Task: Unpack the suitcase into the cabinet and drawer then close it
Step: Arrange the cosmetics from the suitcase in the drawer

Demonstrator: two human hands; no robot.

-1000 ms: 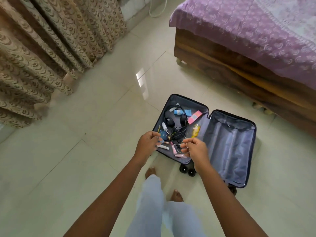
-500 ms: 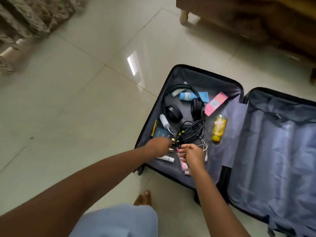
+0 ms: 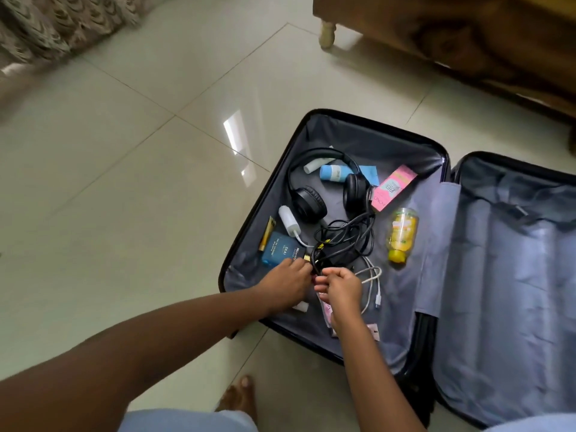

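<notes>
Suitcase [image 3: 402,307] open on floor. Left hand [image 3: 285,283] and right hand [image 3: 341,289], fingers curled, meet at the cable [image 3: 335,255] tangle inside; what each pinches is unclear. Best to coil the cable before lifting, lest it snag neighbours.

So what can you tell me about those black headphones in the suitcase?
The black headphones are an over-ear pair: a thin smooth band and two round padded cups, plastic and leatherette by the look. They lie flat, opened out, on the grey lining in the left half of the suitcase, band arched toward its far wall. A blue and white tube lies inside the arch. A black cable tangle lies close beside the cups; whether it plugs in cannot be told.
</notes>
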